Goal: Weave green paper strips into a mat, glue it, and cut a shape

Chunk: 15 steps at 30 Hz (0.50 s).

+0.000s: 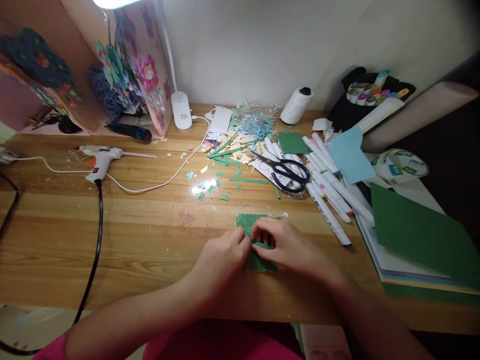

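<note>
A small green paper piece (pixel 250 220), marked with a grid of lines like woven strips, lies on the wooden table close to my body. My left hand (pixel 224 255) rests at its left side, fingers curled and pinching the paper near its middle. From the right, my right hand (pixel 290 245) bends over the same piece, thumb and fingertips closed on a green paper strip (pixel 263 245). The fingertips of both hands almost meet. Part of the paper is hidden beneath them.
Black-handled scissors (pixel 290 172), markers (pixel 330 200) and paper scraps (pixel 240 150) lie beyond my hands. Green sheets (pixel 423 235) and a tape roll (pixel 399 166) are at right. On the left are a glue gun (pixel 100 162) with its black cord (pixel 98 240) and a lamp base (pixel 181 112).
</note>
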Tool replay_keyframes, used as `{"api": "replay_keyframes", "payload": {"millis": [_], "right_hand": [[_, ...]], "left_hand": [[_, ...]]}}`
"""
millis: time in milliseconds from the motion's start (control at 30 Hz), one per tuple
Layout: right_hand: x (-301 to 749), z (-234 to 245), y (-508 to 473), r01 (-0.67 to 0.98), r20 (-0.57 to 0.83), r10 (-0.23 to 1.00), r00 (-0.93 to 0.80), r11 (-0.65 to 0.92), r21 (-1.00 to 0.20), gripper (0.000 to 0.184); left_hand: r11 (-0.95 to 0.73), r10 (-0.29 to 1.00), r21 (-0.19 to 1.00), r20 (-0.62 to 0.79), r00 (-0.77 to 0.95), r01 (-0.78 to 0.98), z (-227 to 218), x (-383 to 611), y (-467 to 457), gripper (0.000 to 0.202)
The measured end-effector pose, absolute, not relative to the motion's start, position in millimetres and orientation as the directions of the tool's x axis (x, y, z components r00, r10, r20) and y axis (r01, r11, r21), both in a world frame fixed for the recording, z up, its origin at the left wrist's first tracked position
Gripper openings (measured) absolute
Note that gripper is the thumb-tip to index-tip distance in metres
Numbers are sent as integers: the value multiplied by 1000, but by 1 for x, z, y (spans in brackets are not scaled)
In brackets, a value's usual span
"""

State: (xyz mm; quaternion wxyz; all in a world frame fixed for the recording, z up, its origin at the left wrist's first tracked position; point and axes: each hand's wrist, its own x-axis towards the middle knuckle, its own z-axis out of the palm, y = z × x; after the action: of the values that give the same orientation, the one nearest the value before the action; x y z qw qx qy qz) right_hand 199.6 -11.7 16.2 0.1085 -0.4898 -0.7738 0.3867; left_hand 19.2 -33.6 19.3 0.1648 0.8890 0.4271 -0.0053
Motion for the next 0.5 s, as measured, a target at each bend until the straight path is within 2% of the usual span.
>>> {"api": "replay_keyframes", "payload": {"millis": [67,167,500], "right_hand": [[198,16,-11,664,-185,838,-514,251,-705,8],[198,17,-10,656,-161,829,-535,288,-698,10],[203,18,-7,635,-102,812,-574,363,-682,7]], "left_hand": [[-632,728,229,-150,669,740,21,20,-43,20],[-693,688,209,-93,720,690,19,20,-54,20],[-686,712,277,67,699,673,15,17,-52,20]]}}
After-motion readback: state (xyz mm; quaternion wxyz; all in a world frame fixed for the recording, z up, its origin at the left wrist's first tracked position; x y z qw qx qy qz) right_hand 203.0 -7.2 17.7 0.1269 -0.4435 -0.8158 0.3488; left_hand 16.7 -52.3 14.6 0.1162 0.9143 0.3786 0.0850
